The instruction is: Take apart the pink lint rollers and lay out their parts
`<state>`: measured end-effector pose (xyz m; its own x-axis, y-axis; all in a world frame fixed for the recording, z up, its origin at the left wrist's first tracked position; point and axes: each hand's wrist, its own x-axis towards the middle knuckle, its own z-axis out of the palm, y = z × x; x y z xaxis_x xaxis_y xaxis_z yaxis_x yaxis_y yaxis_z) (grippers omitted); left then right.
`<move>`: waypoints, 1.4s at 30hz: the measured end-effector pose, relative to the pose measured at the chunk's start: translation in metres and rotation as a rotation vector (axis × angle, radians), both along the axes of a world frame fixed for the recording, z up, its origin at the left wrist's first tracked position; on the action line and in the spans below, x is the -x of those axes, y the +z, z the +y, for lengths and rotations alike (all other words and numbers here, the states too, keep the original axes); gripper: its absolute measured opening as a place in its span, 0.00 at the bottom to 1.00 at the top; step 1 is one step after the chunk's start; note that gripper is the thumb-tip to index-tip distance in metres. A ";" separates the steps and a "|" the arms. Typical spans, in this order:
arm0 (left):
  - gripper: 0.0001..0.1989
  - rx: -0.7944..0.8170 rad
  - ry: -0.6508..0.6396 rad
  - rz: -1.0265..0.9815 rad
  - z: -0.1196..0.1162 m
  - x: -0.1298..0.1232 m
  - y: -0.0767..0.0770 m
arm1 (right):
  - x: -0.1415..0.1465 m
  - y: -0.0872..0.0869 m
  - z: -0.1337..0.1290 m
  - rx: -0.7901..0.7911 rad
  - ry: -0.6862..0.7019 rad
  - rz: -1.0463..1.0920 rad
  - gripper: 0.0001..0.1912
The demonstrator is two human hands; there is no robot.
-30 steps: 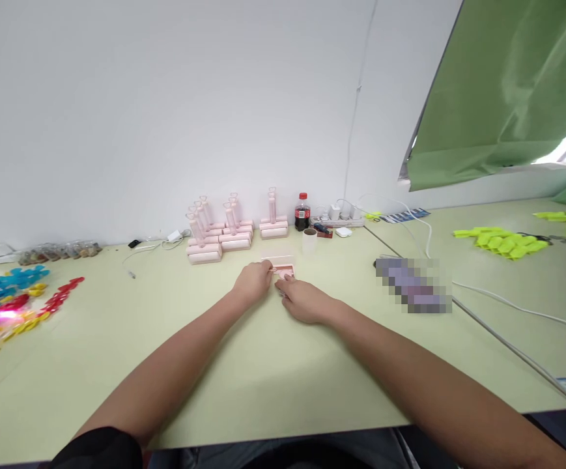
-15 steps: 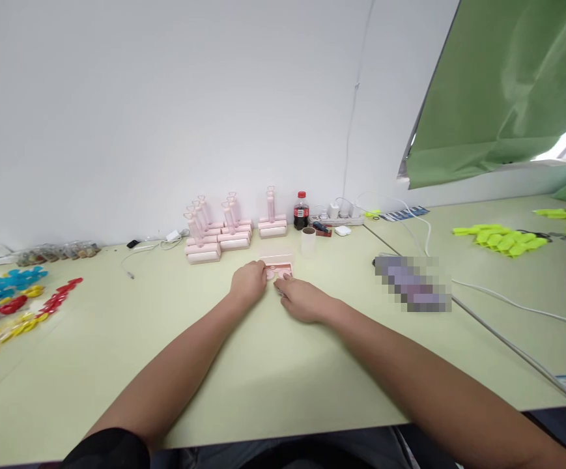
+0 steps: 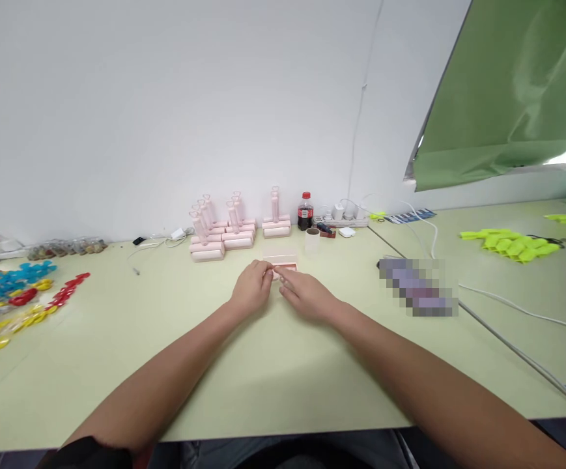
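Note:
A small pink case (image 3: 290,266) lies on the pale green table with its clear lid raised at the back. My left hand (image 3: 254,286) is at the case's left front edge, its fingers curled and pressed together. My right hand (image 3: 307,294) reaches over the front of the case from the right, fingertips meeting those of my left hand. The fingers cover much of the case, and whatever is between the fingertips is too small to make out. A translucent cup (image 3: 312,242) stands just behind my right hand.
Pink boxes (image 3: 207,252) with upright pink tubes line the wall, beside a cola bottle (image 3: 305,212) and a power strip (image 3: 346,220). Blue pieces (image 3: 16,277) lie left, where another person's hand shows. Yellow-green pieces (image 3: 517,245) and a blurred-out object (image 3: 417,286) are right.
My hands have come together over the front of the case, fingertips now meeting. Another person's hand has appeared at the far left. The view has shifted slightly.

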<state>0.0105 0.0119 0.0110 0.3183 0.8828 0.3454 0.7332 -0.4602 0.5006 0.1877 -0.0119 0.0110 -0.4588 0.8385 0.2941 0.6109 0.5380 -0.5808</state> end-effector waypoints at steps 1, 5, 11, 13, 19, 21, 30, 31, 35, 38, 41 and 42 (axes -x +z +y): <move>0.14 0.069 -0.031 -0.104 -0.007 -0.003 0.001 | 0.001 0.001 -0.002 0.002 -0.021 0.158 0.20; 0.19 0.297 -0.223 -0.363 -0.035 -0.014 -0.003 | 0.008 0.005 -0.005 0.122 -0.071 0.865 0.13; 0.14 0.300 -0.194 -0.319 -0.048 -0.015 -0.011 | 0.010 0.006 -0.004 0.352 -0.116 1.214 0.19; 0.14 0.254 -0.172 -0.306 -0.046 -0.012 -0.011 | 0.009 0.003 -0.002 0.365 -0.181 1.110 0.19; 0.18 0.261 -0.174 -0.291 -0.036 0.002 -0.013 | 0.004 -0.001 0.003 0.466 -0.237 0.936 0.22; 0.22 0.327 -0.194 -0.286 -0.035 0.004 -0.013 | 0.002 0.000 0.004 0.527 -0.193 0.972 0.22; 0.30 0.702 -0.348 -0.654 -0.037 0.001 -0.015 | -0.013 0.012 0.011 0.453 -0.149 1.059 0.20; 0.30 0.735 -0.349 -0.675 -0.037 0.000 -0.016 | -0.019 0.013 0.015 0.360 -0.234 0.990 0.21; 0.29 0.738 -0.315 -0.670 -0.034 -0.001 -0.021 | -0.049 0.010 0.034 0.027 -0.608 0.566 0.16; 0.27 0.733 -0.319 -0.683 -0.035 -0.002 -0.021 | -0.065 0.005 0.049 0.027 -0.699 0.406 0.10; 0.26 0.721 -0.327 -0.663 -0.037 -0.003 -0.021 | -0.072 0.003 0.062 0.044 -0.754 0.269 0.06; 0.26 0.718 -0.324 -0.653 -0.037 -0.004 -0.020 | -0.074 0.004 0.066 0.047 -0.767 0.232 0.06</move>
<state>0.0145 -0.0253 -0.0094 0.5174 0.8548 -0.0398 0.1123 -0.0217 0.9934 0.2615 0.0542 0.0145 0.3189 0.9093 0.2674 0.6615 -0.0115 -0.7499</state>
